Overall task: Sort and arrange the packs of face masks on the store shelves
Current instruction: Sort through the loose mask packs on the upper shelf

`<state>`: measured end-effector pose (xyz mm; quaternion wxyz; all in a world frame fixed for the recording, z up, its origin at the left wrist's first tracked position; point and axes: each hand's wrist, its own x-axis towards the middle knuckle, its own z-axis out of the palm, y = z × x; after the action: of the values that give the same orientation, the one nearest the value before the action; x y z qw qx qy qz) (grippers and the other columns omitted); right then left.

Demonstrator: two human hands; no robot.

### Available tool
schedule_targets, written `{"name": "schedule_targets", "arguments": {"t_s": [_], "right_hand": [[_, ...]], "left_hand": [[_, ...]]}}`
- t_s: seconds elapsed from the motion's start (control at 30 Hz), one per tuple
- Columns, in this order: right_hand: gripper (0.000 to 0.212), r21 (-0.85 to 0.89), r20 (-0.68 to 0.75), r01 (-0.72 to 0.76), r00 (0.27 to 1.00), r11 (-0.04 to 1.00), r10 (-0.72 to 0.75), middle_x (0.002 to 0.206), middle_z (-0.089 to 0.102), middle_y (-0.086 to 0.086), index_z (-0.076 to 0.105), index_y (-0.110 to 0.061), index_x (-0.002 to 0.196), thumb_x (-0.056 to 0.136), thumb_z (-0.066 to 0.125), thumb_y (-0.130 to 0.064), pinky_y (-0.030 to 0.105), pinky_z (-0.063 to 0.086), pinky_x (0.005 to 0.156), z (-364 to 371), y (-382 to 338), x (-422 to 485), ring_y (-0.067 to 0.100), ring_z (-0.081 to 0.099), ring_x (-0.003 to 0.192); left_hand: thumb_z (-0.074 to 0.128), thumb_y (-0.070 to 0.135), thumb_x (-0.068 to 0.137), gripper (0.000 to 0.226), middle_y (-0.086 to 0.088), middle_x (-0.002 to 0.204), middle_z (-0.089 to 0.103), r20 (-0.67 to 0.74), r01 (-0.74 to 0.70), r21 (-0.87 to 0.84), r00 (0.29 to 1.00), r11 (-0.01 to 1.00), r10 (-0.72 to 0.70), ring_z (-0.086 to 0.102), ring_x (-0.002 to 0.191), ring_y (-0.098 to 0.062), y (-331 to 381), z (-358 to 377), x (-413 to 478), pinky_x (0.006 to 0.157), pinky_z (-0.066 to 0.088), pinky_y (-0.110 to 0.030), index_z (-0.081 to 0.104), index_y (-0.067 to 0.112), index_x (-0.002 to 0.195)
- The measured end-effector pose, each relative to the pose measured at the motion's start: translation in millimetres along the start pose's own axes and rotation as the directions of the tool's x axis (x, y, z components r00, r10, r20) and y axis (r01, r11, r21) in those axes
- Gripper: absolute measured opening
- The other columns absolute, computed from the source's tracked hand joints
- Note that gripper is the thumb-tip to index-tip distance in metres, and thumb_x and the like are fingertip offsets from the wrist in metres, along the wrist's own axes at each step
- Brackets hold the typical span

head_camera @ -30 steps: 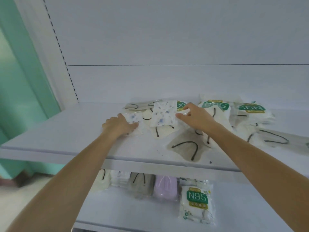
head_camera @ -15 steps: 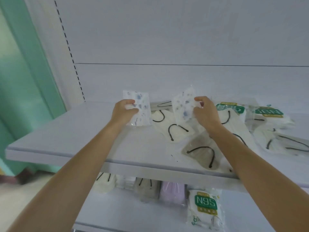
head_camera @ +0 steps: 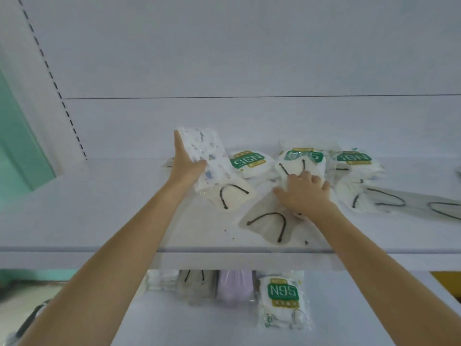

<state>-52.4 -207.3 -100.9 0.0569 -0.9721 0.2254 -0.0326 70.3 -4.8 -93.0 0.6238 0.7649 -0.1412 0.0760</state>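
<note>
My left hand point(head_camera: 185, 163) holds up the patterned white mask packs point(head_camera: 208, 156) above the upper shelf point(head_camera: 99, 216). My right hand point(head_camera: 304, 194) lies on a cream mask pack with black ear loops point(head_camera: 293, 167), fingers curled on it. A second cream pack point(head_camera: 230, 196) sits under the patterned ones. A grey-beige pack point(head_camera: 268, 227) lies near the shelf's front edge. N95 packs with green labels point(head_camera: 247, 161) stand along the back.
More N95 and white packs point(head_camera: 354, 162) and grey masks point(head_camera: 409, 203) spread to the right on the upper shelf. The lower shelf point(head_camera: 199, 325) carries a beige pack, a lilac pack point(head_camera: 233, 287) and an N95 pack point(head_camera: 283, 299). A green wall is at left.
The patterned pack from my right hand has joined the one in my left hand. My right hand has dropped onto a cream pack. The view shifted right.
</note>
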Motion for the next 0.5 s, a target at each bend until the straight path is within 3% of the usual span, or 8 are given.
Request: {"name": "schedule_targets", "arguments": {"t_s": [0.07,0.17,0.23,0.3,0.37,0.43,0.5], "right_hand": [[0.055,0.08,0.124,-0.009,0.992,0.997,-0.001,0.144,0.033,0.014,0.037,-0.01,0.137,0.096,0.031,-0.046,0.046,0.024,0.106,2.7,-0.3,-6.0,0.034,0.028,0.131],[0.044,0.209,0.115,0.136,0.98,0.968,-0.162,0.136,0.042,0.014,0.043,-0.01,0.13,0.096,0.032,-0.036,0.043,0.031,0.099,7.1,-22.3,-9.1,0.033,0.036,0.124],[0.037,0.266,0.112,0.205,0.964,0.942,-0.241,0.13,0.048,0.014,0.047,-0.01,0.123,0.097,0.033,-0.032,0.043,0.034,0.098,9.8,-39.4,-8.6,0.033,0.042,0.12],[0.032,0.273,0.125,0.302,0.93,0.913,-0.345,0.131,0.049,0.013,0.048,-0.009,0.118,0.096,0.034,-0.029,0.041,0.036,0.101,15.4,-52.7,-6.0,0.033,0.044,0.121],[0.041,0.358,0.118,0.386,0.885,0.85,-0.451,0.142,0.043,0.011,0.043,-0.01,0.134,0.097,0.037,-0.028,0.038,0.032,0.107,17.0,-60.7,-6.4,0.029,0.041,0.128],[0.047,0.529,0.087,0.398,0.853,0.75,-0.515,0.149,0.034,0.006,0.035,-0.013,0.143,0.098,0.042,-0.026,0.03,0.025,0.109,14.4,-61.9,-9.2,0.022,0.035,0.135],[0.043,0.653,-0.047,0.395,0.873,0.646,-0.486,0.148,0.036,0.002,0.041,-0.015,0.14,0.097,0.045,-0.022,0.023,0.024,0.106,6.9,-52.2,-10.4,0.018,0.034,0.135]], "left_hand": [[0.054,-0.01,0.084,0.097,0.003,0.156,0.018,0.027,0.024,-0.078,0.999,0.997,-0.022,0.03,0.139,-0.018,-0.4,3.4,-0.5,0.108,0.038,-0.044,-0.006,0.03,0.15],[0.051,-0.012,0.084,0.074,-0.007,0.145,0.037,0.094,0.123,-0.087,0.989,0.989,-0.115,0.048,0.121,-0.023,1.5,17.1,-5.2,0.094,0.049,-0.041,0.029,0.023,0.146],[0.049,-0.012,0.084,0.059,-0.012,0.139,0.043,0.085,0.163,0.001,0.983,0.987,-0.162,0.052,0.113,-0.026,-0.4,22.6,-8.3,0.087,0.051,-0.036,0.046,0.016,0.135],[0.048,-0.012,0.081,0.057,-0.011,0.138,0.044,0.021,0.132,0.178,0.99,0.975,-0.138,0.048,0.12,-0.028,-3.5,21.6,-12.0,0.094,0.046,-0.036,0.049,0.013,0.132],[0.046,-0.014,0.079,0.059,-0.012,0.137,0.044,-0.051,0.098,0.307,0.995,0.947,-0.086,0.045,0.122,-0.029,-6.6,14.1,-14.3,0.095,0.041,-0.031,0.048,0.01,0.132],[0.045,-0.015,0.079,0.057,-0.014,0.136,0.046,-0.125,0.102,0.352,0.99,0.93,-0.061,0.045,0.122,-0.029,-8.8,2.1,-14.7,0.091,0.038,-0.027,0.048,0.007,0.132],[0.042,-0.012,0.082,0.053,-0.015,0.136,0.046,-0.223,0.095,0.341,0.975,0.935,-0.018,0.045,0.123,-0.03,-7.3,-9.8,-14.1,0.097,0.037,-0.03,0.047,0.007,0.132]]}}
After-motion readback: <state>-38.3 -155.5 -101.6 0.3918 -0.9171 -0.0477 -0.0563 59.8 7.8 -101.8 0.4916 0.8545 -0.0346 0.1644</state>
